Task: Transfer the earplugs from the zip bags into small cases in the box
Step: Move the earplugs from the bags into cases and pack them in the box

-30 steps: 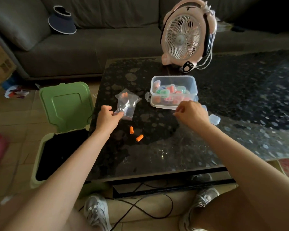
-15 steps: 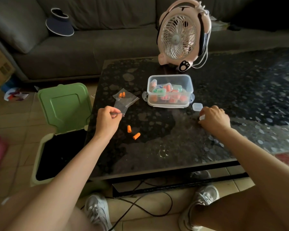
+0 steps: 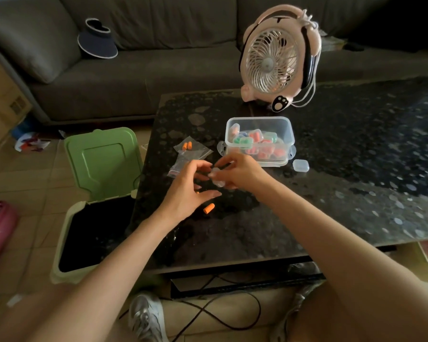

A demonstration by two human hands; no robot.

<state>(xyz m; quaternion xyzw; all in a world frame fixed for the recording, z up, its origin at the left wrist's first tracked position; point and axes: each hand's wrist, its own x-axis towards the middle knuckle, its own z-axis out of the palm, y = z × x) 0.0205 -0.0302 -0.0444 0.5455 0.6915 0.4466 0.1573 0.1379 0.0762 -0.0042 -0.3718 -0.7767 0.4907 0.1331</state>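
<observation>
My right hand (image 3: 244, 171) grips a small clear case (image 3: 216, 178) just above the dark table (image 3: 356, 174). My left hand (image 3: 189, 187) is right beside it, fingers loosely spread, fingertips at the case. One loose orange earplug (image 3: 209, 208) lies on the table below the hands. Behind my left hand lie clear zip bags (image 3: 195, 153); one holds two orange earplugs (image 3: 187, 145). The clear plastic box (image 3: 257, 118), with several coloured small cases in it, stands behind my right hand. Another small clear case (image 3: 300, 165) lies to the box's right.
A pink fan (image 3: 279, 60) stands at the table's far edge behind the box. A green bin (image 3: 101, 166) with its lid up sits on the floor left of the table. A grey sofa (image 3: 158, 70) carries a visor hat (image 3: 98, 39). Cables run under the table.
My left hand let go of the zip bag, which now lies on the table. My right hand brought a small case from the right to the middle, and both hands met there.
</observation>
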